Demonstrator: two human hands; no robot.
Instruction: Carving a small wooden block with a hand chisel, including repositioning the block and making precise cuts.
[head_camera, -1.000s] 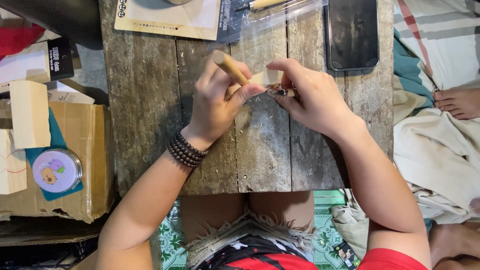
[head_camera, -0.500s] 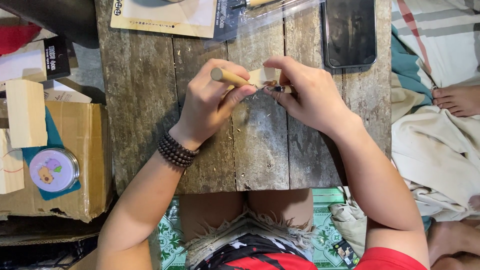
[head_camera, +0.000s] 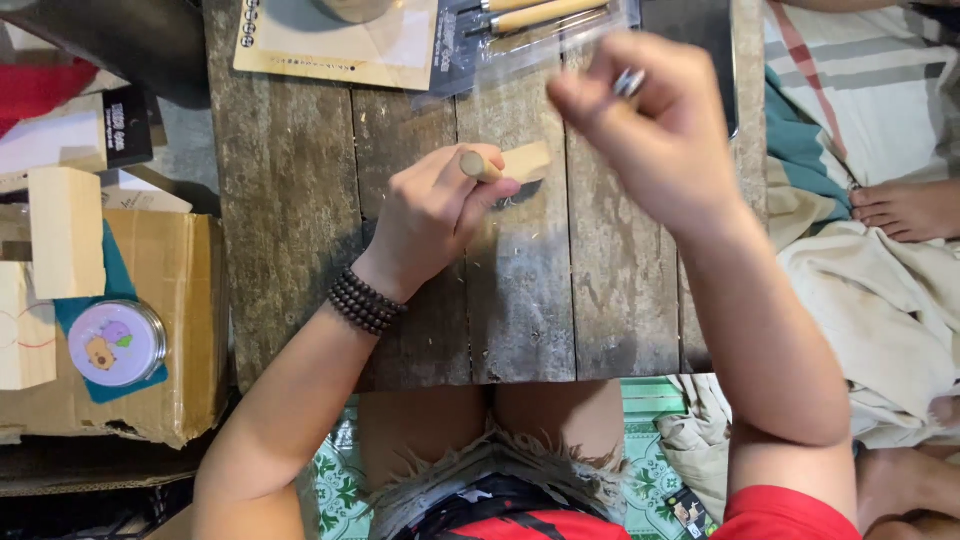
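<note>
Your left hand (head_camera: 435, 215) in a closed grip on a pale wooden-handled carving tool (head_camera: 478, 166) and small pale wood block (head_camera: 528, 160) over the weathered grey plank counter (head_camera: 290, 210), your right hand (head_camera: 650, 125) raised above, pinching a small metal piece (head_camera: 629, 82)

right hand (head_camera: 655, 125) motion-blurred, small metal piece (head_camera: 630, 82) in its fingers too blurred to identify, tool pack (head_camera: 530, 25) cut off at top, left hand (head_camera: 435, 215) hiding most of wooden handle (head_camera: 478, 166)
</note>
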